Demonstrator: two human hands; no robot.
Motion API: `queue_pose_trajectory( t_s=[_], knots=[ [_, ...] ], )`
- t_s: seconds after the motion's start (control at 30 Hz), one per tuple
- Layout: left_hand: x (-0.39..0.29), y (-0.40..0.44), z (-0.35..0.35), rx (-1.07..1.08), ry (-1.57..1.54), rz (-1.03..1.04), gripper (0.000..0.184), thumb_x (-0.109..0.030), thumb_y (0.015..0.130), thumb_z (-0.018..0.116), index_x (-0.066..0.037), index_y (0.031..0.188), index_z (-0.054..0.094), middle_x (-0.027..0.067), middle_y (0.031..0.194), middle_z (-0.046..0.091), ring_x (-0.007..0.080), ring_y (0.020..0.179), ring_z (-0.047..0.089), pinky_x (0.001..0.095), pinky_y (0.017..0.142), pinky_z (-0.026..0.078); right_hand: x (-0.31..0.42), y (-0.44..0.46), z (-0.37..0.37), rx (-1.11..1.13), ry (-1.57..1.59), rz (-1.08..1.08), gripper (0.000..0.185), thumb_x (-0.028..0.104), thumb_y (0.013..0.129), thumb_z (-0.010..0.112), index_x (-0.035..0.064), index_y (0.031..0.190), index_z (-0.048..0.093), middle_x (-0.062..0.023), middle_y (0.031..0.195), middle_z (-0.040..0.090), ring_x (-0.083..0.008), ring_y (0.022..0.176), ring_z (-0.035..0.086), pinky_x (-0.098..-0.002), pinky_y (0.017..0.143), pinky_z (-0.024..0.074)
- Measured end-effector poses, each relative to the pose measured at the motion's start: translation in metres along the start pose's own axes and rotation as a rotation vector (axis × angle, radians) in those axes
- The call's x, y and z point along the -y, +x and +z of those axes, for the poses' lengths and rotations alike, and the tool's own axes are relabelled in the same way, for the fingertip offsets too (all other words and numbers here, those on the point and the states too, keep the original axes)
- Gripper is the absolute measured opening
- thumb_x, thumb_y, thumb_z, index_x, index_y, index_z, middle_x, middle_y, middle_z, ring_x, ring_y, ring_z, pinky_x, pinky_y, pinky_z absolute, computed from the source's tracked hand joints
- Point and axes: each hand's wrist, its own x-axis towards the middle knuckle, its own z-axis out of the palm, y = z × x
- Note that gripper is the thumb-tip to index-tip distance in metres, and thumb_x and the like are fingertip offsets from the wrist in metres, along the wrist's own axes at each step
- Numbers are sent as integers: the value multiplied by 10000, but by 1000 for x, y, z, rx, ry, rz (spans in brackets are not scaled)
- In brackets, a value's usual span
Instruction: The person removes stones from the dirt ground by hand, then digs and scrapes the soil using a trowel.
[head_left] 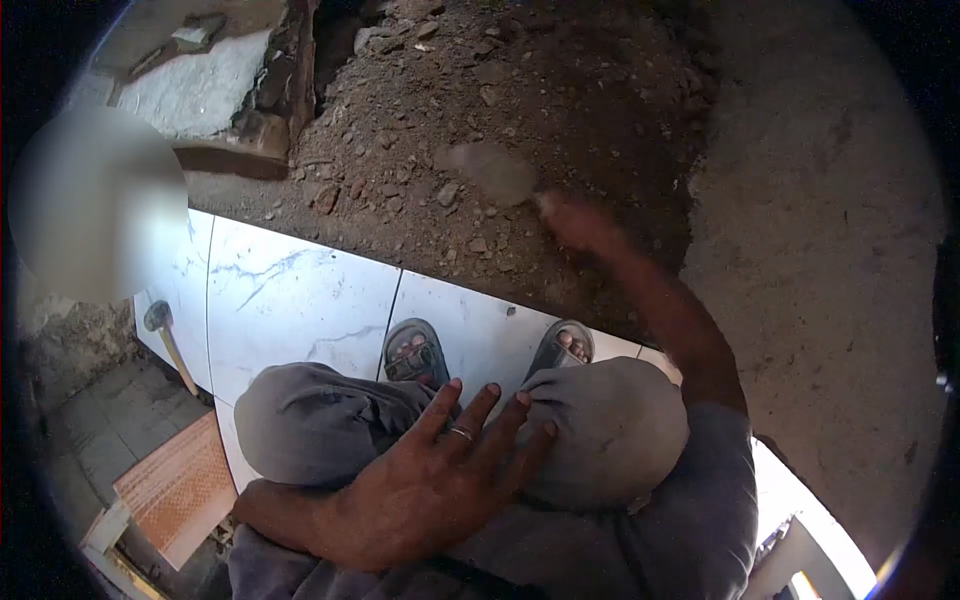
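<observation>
My right hand stretches out over the rubble and soil, its fingers wrapped round the handle of a trowel. The trowel's pale blade points left, just above or touching the dirt; motion blur hides which. Close to my body, my left hand holds nothing. Its fingers are spread, a ring on one of them, and they reach across the gap between my bent knees. Both sandalled feet rest on white marbled tiles that border the dirt.
A mallet with a wooden handle lies on the tiles at left. Below it leans an orange-backed tile. Bare concrete floor runs along the right. A broken slab sits at upper left, and a blurred patch covers part of that side.
</observation>
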Motion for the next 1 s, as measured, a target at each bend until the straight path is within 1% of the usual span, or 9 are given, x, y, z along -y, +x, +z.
queue_pose_trajectory(
  t_s=[0.23, 0.33, 0.43, 0.5, 0.63, 0.7, 0.77, 0.87, 1.0],
  knots=[
    [-2, -1, -5, 67, 106, -22, 546, -265, 845, 490, -69, 1342, 378, 193, 1322, 438, 344, 1193, 444, 499, 1018, 331, -101, 45, -46, -368, -74, 338, 505, 366, 941, 364, 12, 1300, 362, -238, 1074, 595, -417, 967, 574, -508, 837, 443],
    [-5, -3, -8, 102, 67, -5, 543, -263, 843, 496, -77, 1341, 386, 185, 1324, 439, 340, 1201, 444, 504, 1008, 345, -67, 23, -45, -151, 457, 424, 526, 364, 941, 361, -12, 1309, 364, -244, 1108, 580, -424, 1002, 558, -511, 868, 425],
    [-6, -1, -10, 136, 71, 9, 531, -260, 844, 504, -90, 1336, 402, 178, 1331, 435, 335, 1211, 443, 510, 1004, 350, -94, 7, 27, -443, -106, 31, 518, 377, 932, 381, -19, 1263, 421, -249, 1111, 580, -407, 1002, 570, -515, 872, 417],
    [-9, 4, -15, 162, 44, -77, 518, -248, 846, 503, -101, 1334, 412, 176, 1338, 431, 336, 1213, 446, 511, 1006, 350, -78, -42, 27, -355, 90, 426, 471, 338, 939, 382, -21, 1235, 458, -265, 1131, 565, -395, 1024, 567, -509, 893, 415],
    [-9, 1, -11, 135, 73, -26, 509, -224, 849, 496, -101, 1335, 410, 173, 1351, 420, 343, 1217, 441, 513, 1014, 341, -141, -96, 30, 53, -287, 371, 454, 336, 933, 398, -21, 1201, 477, -283, 1115, 565, -384, 1024, 571, -506, 863, 435],
    [-10, 2, -15, 164, 3, -47, 508, -203, 848, 492, -109, 1339, 406, 171, 1360, 411, 341, 1228, 431, 515, 1026, 326, -144, -122, 44, -540, 356, 697, 463, 376, 929, 411, -8, 1173, 499, -283, 1002, 590, -377, 964, 593, -486, 797, 476],
    [-9, 4, -17, 178, 10, -54, 509, -195, 847, 490, -112, 1341, 405, 174, 1363, 408, 339, 1234, 425, 513, 1034, 316, -160, -137, 101, -826, -38, 397, 481, 417, 921, 422, 13, 1169, 507, -239, 940, 594, -352, 902, 606, -449, 740, 492],
    [-9, 5, -16, 217, -6, -70, 511, -186, 846, 488, -116, 1345, 402, 180, 1364, 406, 339, 1239, 424, 512, 1046, 301, -111, -156, 150, -511, 886, 791, 468, 463, 917, 438, 109, 1219, 487, -116, 891, 560, -282, 761, 597, -366, 615, 498],
    [-8, 15, -19, 273, 24, -75, 523, -189, 837, 496, -115, 1346, 399, 181, 1370, 402, 337, 1240, 428, 512, 1048, 298, -70, -86, 169, -823, 1500, 691, 405, 467, 920, 428, 146, 1163, 475, -63, 813, 517, -213, 636, 545, -376, 528, 468]
  ],
)
